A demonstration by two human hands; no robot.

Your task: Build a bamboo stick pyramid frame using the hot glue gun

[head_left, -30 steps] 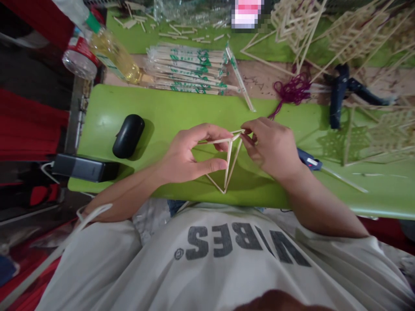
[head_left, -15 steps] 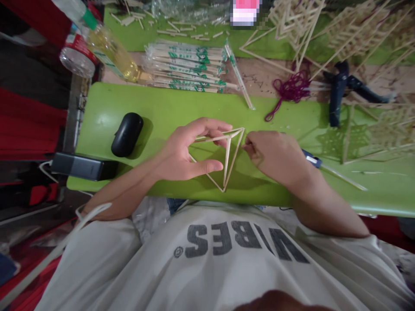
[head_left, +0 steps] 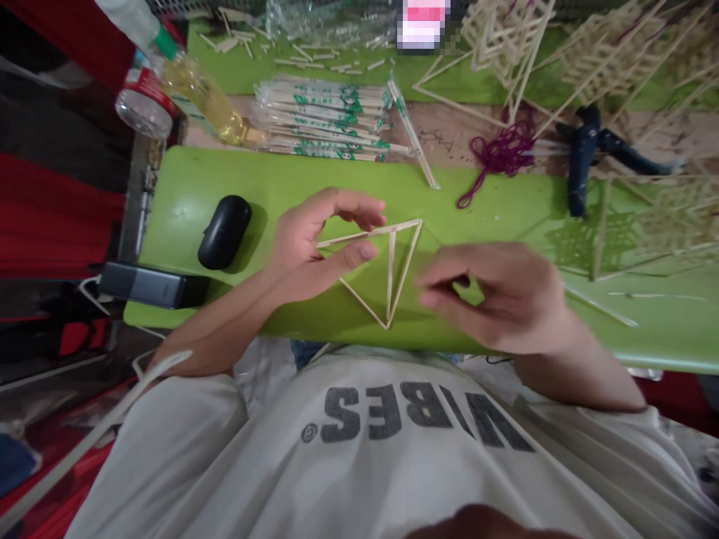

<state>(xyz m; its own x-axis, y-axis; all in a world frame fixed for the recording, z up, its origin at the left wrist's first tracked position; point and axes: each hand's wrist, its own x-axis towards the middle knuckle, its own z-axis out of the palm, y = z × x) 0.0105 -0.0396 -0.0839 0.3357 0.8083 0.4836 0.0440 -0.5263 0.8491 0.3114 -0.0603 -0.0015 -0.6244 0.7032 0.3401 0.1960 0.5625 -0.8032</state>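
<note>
Far left, a power bank (head_left: 151, 284) and a black rounded case (head_left: 225, 232) sit on the green worktop (head_left: 269, 176), around 9 o'clock from the stick frame (12 being straight away from the body).

Next, the left hand (head_left: 314, 243): half open, thumb and fingers parted, curved over the frame's left part, the nearer of the two. Whether it touches, I cannot tell.

Wrapped chopsticks (head_left: 331, 116) lie at 11 o'clock from the frame.

Now the triangular stick frame (head_left: 391, 269) itself, mid-worktop, at 3 o'clock from the left hand and between 9 and 10 from the right. One corner points to 6 o'clock, at the wearer, another to 1; the third hides behind the left hand. The visible sides show no clear long axis; an inner stick runs 12 to 6.

And the right hand (head_left: 502, 296), apart from the frame: fingers curled, fingertips blurred, so whether they meet or pinch anything, I cannot tell.

Purple string (head_left: 505, 146) lies between 1 and 2 o'clock, the dark-blue glue gun (head_left: 581, 161) at 2.
</note>
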